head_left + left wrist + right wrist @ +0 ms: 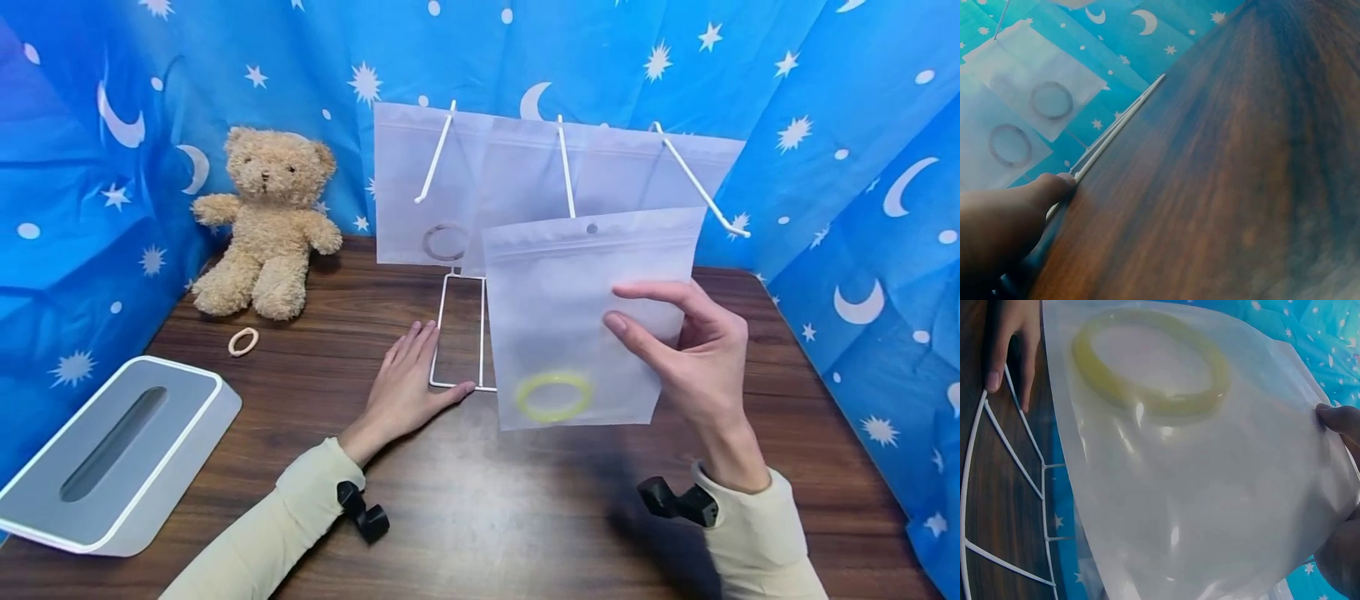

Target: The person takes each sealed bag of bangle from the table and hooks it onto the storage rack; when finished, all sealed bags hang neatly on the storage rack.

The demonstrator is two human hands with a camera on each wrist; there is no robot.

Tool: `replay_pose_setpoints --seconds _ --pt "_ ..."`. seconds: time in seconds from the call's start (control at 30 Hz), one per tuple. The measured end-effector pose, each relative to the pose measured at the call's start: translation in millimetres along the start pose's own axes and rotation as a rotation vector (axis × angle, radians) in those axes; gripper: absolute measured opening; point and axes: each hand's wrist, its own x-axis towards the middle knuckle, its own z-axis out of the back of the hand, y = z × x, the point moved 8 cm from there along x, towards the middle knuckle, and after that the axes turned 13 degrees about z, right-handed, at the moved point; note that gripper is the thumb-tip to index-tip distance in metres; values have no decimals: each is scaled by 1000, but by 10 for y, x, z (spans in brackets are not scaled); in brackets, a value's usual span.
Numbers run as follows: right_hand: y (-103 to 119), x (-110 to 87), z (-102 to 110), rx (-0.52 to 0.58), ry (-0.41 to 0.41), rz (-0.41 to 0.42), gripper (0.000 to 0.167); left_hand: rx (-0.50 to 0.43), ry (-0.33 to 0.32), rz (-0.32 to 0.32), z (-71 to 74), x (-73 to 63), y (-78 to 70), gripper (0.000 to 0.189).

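Note:
My right hand [701,350] holds a frosted zip bag [570,325] by its right side, thumb and index finger in front of it. Inside the bag, near the bottom, lies a yellow ring [555,397]. The bag's punched hole is close to the tip of the middle hook [566,167] of a white wire rack; whether they touch, I cannot tell. My left hand [408,383] lies with straight fingers at the rack's base [482,333], thumb on its front bar. Behind hang other frosted bags [427,167]; in the left wrist view two show dark rings [1051,100].
A teddy bear [270,217] sits at the back left, with a pale wooden ring [243,342] before it. A grey and white tissue box [172,450] stands at the left. Blue curtains [480,50] with stars and moons surround the wooden table [480,517].

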Motion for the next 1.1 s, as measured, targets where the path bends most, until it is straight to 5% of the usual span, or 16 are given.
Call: replay_pose_setpoints --seconds 0.8,1.1 --pt "-234 -20 -107 -49 14 12 32 -4 -22 -2 32 -22 13 104" --pt "-645 41 -86 29 -39 -71 32 1 -20 -5 14 -10 -2 104"
